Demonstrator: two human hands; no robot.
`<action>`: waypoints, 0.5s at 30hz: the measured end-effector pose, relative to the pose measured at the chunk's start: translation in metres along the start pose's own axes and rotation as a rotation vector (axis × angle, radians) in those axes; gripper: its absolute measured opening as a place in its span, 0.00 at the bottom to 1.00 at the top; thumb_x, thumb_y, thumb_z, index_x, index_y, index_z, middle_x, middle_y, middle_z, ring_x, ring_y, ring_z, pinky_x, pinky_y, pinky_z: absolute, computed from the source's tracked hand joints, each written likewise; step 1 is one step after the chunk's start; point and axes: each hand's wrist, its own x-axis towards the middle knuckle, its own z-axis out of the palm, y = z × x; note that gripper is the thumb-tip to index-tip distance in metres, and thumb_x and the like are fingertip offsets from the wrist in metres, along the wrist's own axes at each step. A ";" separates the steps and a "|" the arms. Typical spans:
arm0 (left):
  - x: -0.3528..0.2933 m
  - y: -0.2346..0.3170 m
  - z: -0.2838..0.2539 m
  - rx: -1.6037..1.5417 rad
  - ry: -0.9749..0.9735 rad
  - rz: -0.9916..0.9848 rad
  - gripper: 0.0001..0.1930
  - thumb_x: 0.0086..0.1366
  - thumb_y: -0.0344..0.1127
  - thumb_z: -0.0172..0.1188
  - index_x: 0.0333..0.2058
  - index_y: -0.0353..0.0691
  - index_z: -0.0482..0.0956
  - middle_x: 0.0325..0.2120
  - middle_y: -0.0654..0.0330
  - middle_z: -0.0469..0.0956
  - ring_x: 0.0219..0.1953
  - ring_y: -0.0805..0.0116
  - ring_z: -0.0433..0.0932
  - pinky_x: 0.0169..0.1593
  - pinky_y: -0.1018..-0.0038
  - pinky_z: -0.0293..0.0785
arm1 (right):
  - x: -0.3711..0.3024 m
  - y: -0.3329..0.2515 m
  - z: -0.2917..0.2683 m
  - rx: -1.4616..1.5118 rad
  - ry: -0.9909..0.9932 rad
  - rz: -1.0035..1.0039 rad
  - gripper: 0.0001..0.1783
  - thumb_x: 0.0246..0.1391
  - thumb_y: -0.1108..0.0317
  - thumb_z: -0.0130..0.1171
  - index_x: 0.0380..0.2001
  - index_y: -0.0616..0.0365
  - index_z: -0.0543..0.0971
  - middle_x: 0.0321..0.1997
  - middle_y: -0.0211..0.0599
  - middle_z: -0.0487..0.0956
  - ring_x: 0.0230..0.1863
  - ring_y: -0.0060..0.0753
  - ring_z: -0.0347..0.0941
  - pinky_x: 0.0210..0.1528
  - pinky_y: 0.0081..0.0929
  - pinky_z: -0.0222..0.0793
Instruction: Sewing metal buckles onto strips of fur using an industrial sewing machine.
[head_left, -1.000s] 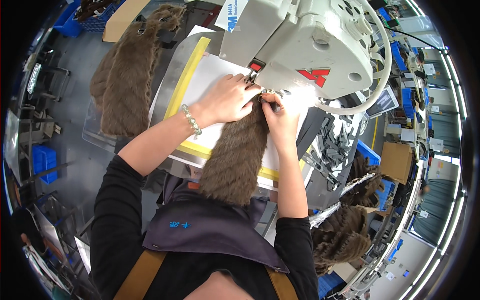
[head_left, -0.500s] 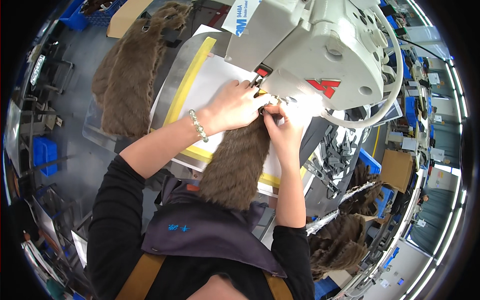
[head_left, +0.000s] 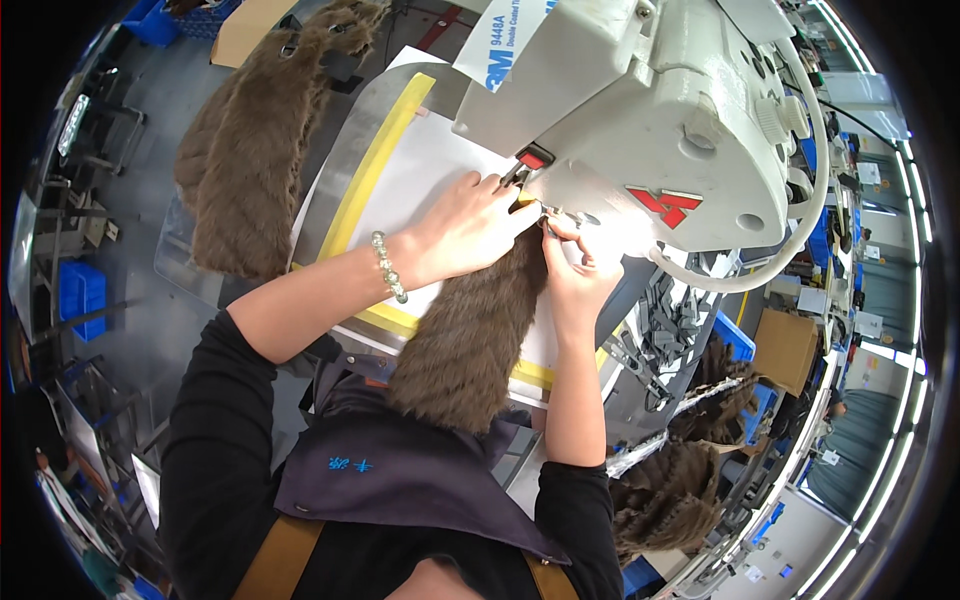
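A long strip of brown fur [head_left: 465,340] runs from under the head of a white sewing machine [head_left: 610,150] down toward my lap. My left hand [head_left: 465,228], with a beaded bracelet at its wrist, lies over the strip's far end, its fingers bent and closed on it beside the needle area. Close to its right, my right hand [head_left: 580,275] pinches the edge of that same end with thumb and forefinger. A small dark bit shows at the fingertips, too small to name. The stitching spot is partly hidden by my fingers and the bright lamp glare.
White sheeting edged with yellow tape [head_left: 375,165] covers the work surface. More brown fur strips [head_left: 255,170] lie at the left. Several dark grey pieces [head_left: 670,315] are heaped to the right, with further fur [head_left: 665,490] nearer me and a cardboard box [head_left: 785,350] beyond.
The view has shifted slightly, so the machine sits a little further right. Both hands stay at the strip's far end; the right thumb and forefinger have changed their pinch slightly.
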 end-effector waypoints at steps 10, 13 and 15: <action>0.004 -0.016 0.001 -0.178 -0.027 0.023 0.13 0.54 0.33 0.56 0.39 0.46 0.78 0.26 0.57 0.77 0.34 0.60 0.77 0.40 0.65 0.71 | 0.003 0.008 0.008 0.128 -0.001 0.037 0.06 0.46 0.84 0.64 0.31 0.67 0.83 0.33 0.37 0.83 0.38 0.22 0.77 0.47 0.22 0.70; 0.006 -0.021 0.002 -0.257 -0.038 0.021 0.13 0.55 0.33 0.55 0.40 0.47 0.79 0.25 0.58 0.77 0.33 0.60 0.77 0.40 0.64 0.71 | 0.005 0.007 0.010 0.098 0.027 -0.067 0.05 0.46 0.84 0.63 0.30 0.67 0.83 0.33 0.37 0.83 0.37 0.23 0.77 0.47 0.22 0.70; 0.006 -0.024 0.002 -0.316 -0.030 0.018 0.12 0.55 0.33 0.54 0.39 0.47 0.80 0.23 0.57 0.77 0.33 0.59 0.77 0.40 0.63 0.71 | 0.005 0.002 0.011 0.124 0.020 -0.068 0.05 0.46 0.84 0.63 0.29 0.67 0.82 0.32 0.36 0.82 0.38 0.24 0.77 0.47 0.22 0.71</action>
